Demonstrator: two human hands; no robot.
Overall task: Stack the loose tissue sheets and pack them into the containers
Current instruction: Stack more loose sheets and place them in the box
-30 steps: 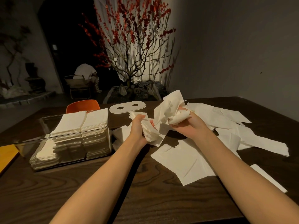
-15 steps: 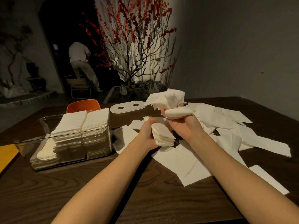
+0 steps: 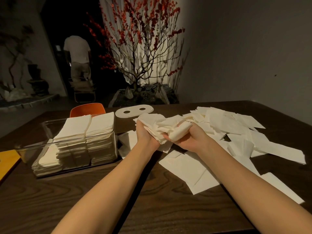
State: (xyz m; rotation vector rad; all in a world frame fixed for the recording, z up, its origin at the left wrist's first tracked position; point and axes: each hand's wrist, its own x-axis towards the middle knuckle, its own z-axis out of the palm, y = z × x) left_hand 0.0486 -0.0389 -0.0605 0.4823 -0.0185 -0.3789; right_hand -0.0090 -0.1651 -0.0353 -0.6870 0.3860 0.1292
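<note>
A rumpled bundle of white tissue sheets (image 3: 159, 125) is held above the dark wooden table (image 3: 84, 191) at its middle. My left hand (image 3: 145, 135) grips the bundle from the left side. My right hand (image 3: 187, 137) grips its right end, where a sheet curls into a roll. Loose tissue sheets (image 3: 236, 132) lie scattered over the table's right half and under my hands. A clear plastic container (image 3: 30, 147) stands on the left with two tall side-by-side stacks of tissues (image 3: 87, 130) rising above its rim.
A white oval lid (image 3: 134, 111) with two holes lies behind the bundle. An orange chair back (image 3: 87, 108) shows behind the container. A yellow sheet (image 3: 8, 159) lies at the left edge. A person (image 3: 76, 56) stands in the dark doorway beside a red-blossomed tree (image 3: 143, 48).
My two hands have brought their separate tissue bunches together into one bundle and lowered it. The person in the background has straightened up and stepped toward the doorway.
</note>
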